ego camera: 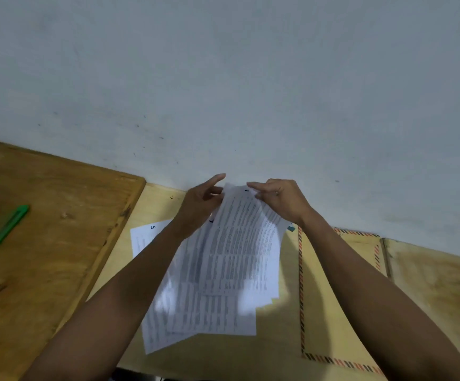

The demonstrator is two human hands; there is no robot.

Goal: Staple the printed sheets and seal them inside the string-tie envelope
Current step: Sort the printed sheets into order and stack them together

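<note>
From the head view, we see our left hand (200, 200) and right hand (279, 199) pinching the far edge of the printed sheets (231, 254), which fan toward six o'clock above the table (275, 350). At three o'clock of them lies the envelope (333, 298); one loose sheet (143, 240) lies at nine o'clock.

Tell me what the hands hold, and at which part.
Both hands, left hand and right hand, pinch the printed sheets at their far top edge.
</note>
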